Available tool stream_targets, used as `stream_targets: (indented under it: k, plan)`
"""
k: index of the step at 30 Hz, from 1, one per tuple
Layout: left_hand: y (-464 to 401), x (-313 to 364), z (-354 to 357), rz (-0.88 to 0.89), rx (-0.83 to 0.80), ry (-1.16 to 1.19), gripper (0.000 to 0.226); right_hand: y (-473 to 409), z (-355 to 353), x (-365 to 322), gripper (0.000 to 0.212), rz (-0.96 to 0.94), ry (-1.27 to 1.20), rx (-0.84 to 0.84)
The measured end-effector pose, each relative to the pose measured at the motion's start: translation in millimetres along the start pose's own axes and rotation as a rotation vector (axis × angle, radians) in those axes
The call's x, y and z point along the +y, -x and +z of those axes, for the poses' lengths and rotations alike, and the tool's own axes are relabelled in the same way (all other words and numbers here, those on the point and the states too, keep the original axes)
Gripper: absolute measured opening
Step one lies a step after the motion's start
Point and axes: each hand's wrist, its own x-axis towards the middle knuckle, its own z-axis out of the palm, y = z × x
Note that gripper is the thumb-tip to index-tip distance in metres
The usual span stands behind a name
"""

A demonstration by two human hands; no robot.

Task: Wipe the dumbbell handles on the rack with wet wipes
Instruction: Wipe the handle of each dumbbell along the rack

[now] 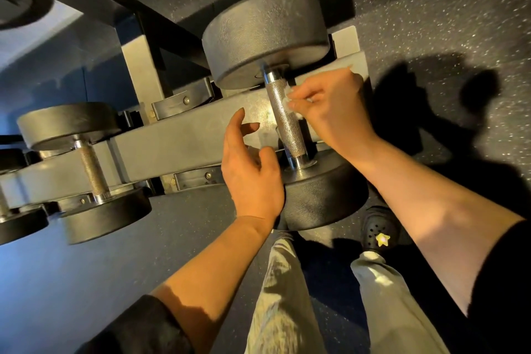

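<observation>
Head view: we wipe the handle (284, 118) of the nearest dumbbell (283, 106) on the rack (184, 135).

Our right hand (330, 106) pinches the wet wipe (287, 100) against the upper part of the knurled handle, fingers curled so the wipe presses into the grip texture. Our left hand (250, 172) hangs relaxed and holds nothing beside the near weight head, apparently ready to steady it. A second dumbbell (83, 169) rests further left on the rack.

A single head-worn, wide-angle camera looks steeply down and forward from close above the rack (184, 135). Both forearms reach up from the lower edge, and the floor (431, 8) fills the background.
</observation>
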Motion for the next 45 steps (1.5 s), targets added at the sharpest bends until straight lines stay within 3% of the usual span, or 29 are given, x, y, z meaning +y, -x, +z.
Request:
stream_targets:
  k: [9, 11, 13, 16, 22, 29, 34, 40, 45]
  plan:
    - [0.5, 2.1, -1.0, 0.167, -0.115, -0.122, 0.063, 24.6, -28.4, 5.9, 0.016, 0.192, 0.188, -0.388]
    - [0.1, 2.3, -1.1, 0.157, -0.111, -0.115, 0.062, 19.3, -30.6, 11.3, 0.021, 0.224, 0.114, -0.319]
    - [-0.3, 2.4, -1.0, 0.15, -0.105, -0.112, 0.062, 10.4, -28.4, 16.8, 0.027, 0.207, 0.041, -0.146]
    - [-0.2, 3.8, 0.2, 0.144, -0.097, -0.12, 0.061, -6.4, -16.4, 17.5, 0.025, 0.069, -0.021, -0.028]
    - [-0.1, 5.4, 0.9, 0.146, -0.077, -0.124, 0.058, -15.0, 7.6, 17.4, 0.021, 0.001, -0.005, -0.045]
    - [-0.7, 4.5, -0.4, 0.154, -0.066, -0.117, 0.054, -5.6, -1.7, 20.9, 0.023, 0.189, -0.356, -0.135]
    - [-0.4, 4.6, -0.8, 0.141, -0.066, -0.104, 0.051, 7.8, -16.6, 18.7, 0.015, 0.171, -0.342, -0.209]
    - [0.3, 2.7, -1.7, 0.127, -0.073, -0.07, 0.048, 29.0, -25.2, 20.8, 0.019, 0.21, -0.067, -0.3]
    - [0.4, -0.6, -0.8, 0.121, -0.066, -0.027, 0.048, 28.6, -16.6, 1.9, 0.015, 0.125, 0.017, -0.083]
